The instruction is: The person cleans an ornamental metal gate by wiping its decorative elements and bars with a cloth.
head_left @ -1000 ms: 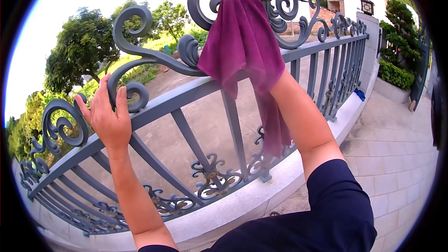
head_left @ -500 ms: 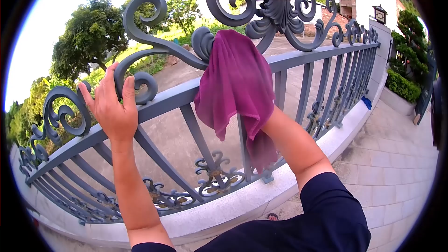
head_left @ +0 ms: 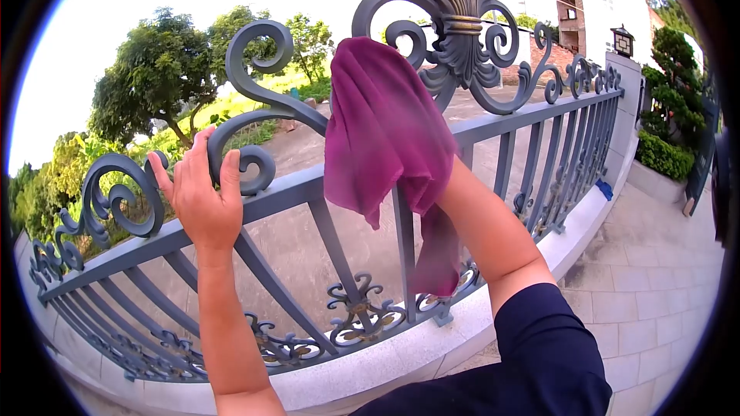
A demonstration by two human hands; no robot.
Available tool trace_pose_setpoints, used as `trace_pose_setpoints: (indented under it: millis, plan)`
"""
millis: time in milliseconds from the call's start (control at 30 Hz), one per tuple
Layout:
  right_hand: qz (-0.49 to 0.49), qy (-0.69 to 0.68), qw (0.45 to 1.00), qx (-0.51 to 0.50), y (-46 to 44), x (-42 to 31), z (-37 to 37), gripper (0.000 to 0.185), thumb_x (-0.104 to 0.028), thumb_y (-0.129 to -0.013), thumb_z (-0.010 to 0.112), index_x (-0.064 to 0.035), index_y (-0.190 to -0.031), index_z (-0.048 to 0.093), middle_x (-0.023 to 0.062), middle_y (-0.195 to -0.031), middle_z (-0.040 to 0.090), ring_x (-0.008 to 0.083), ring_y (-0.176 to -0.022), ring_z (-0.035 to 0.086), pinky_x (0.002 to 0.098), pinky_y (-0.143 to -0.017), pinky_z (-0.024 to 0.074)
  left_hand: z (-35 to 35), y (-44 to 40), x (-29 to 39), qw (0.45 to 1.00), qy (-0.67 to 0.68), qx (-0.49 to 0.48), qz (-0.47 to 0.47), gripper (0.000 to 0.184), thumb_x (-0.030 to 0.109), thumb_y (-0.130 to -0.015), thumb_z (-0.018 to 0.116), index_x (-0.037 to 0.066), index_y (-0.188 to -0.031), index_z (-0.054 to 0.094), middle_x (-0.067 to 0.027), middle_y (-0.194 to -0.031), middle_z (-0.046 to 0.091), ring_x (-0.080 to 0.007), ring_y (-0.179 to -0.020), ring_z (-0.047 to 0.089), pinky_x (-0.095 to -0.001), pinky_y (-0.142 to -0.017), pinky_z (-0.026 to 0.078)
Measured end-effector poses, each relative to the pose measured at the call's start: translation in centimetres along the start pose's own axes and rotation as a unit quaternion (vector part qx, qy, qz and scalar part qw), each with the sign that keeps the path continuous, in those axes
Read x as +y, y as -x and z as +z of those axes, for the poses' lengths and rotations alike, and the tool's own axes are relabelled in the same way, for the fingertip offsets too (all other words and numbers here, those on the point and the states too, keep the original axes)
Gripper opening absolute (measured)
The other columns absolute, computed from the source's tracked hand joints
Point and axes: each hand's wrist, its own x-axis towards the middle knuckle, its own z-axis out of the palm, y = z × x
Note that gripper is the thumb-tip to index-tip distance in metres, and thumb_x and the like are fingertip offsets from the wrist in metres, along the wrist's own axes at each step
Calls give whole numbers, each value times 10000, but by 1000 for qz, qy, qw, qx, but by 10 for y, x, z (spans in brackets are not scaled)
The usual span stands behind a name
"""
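Note:
My left hand (head_left: pixel 205 202) rests on the top rail (head_left: pixel 289 191) of a grey metal fence, fingers spread beside a scroll (head_left: pixel 257 169). A purple cloth (head_left: pixel 385 131) drapes over my right hand and hides its fingers; only the forearm comes out below. The cloth covers part of the scrollwork just left of the fence's fan-shaped centre ornament (head_left: pixel 461 27), which has gold bands. One end of the cloth hangs down in front of the bars.
Below the bars runs a pale stone ledge (head_left: pixel 370 370), with a blue item (head_left: pixel 604 189) at its right part. A stone pillar (head_left: pixel 623 100) with a lantern (head_left: pixel 622 41) stands at the right. Paving (head_left: pixel 640 277) lies on this side, trees (head_left: pixel 154 77) beyond.
Over the last second the cloth came down from the centre ornament to the rail and moved left, then rose a little over the scrollwork. My left hand stays by the same scroll; the view has shifted.

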Motion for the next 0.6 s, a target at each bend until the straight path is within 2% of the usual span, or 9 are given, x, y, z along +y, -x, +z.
trace_pose_setpoints:
  millis: [100, 200, 267, 333, 467, 600]
  plan:
    - [-25, -7, 1000, -10, -27, 26, 9, 654, -322, -1009, 716, -87, -1575, 491, 136, -1593, 516, 303, -1465, 493, 425, -1256, 354, -1, -1, 0, 1000, -1, -5, 3, 459, 358, -1053, 669, 45, -1388, 658, -68, -1073, 726, -250, -1042, 677, -564, -1320, 143]
    - [3, -52, 998, -28, -53, 62, 16, 680, -411, -1032, 691, -107, -1598, 468, 151, -1615, 497, 311, -1489, 471, 425, -1270, 333, -1, -1, -2, 1000, 0, -7, 11, 459, 355, -1051, 673, 44, -1389, 657, -71, -1095, 733, -249, -1047, 678, -563, -1323, 137]
    - [72, -126, 989, -37, -57, 85, 12, 659, -347, -1021, 736, -75, -1572, 499, 146, -1568, 532, 274, -1435, 521, 385, -1234, 383, -2, -1, -3, 1000, 1, -14, 9, 460, 355, -1050, 675, 45, -1388, 657, -74, -1100, 735, -250, -1049, 678, -566, -1322, 135]
    - [116, -113, 986, -31, -50, 91, 8, 714, -318, -1010, 765, -72, -1607, 458, 152, -1584, 508, 235, -1456, 501, 352, -1244, 372, -4, -1, -3, 1000, 6, -24, 3, 460, 356, -1047, 679, 46, -1387, 658, -76, -1100, 735, -251, -1050, 677, -570, -1321, 134]
    - [73, -23, 996, 55, -27, 61, 12, 733, -316, -1014, 759, -72, -1622, 429, 141, -1600, 490, 229, -1471, 480, 345, -1257, 350, -5, -3, -2, 1000, 8, -10, 3, 458, 351, -1037, 689, 49, -1381, 661, -69, -1057, 724, -250, -1027, 673, -574, -1319, 142]
    - [48, -24, 998, 42, -23, 37, 10, 735, -319, -1014, 757, -74, -1623, 426, 137, -1603, 486, 230, -1475, 475, 344, -1261, 343, -5, -2, 0, 1000, 10, -4, -5, 456, 345, -1029, 697, 47, -1373, 664, -62, -1004, 701, -249, -976, 659, -574, -1318, 150]
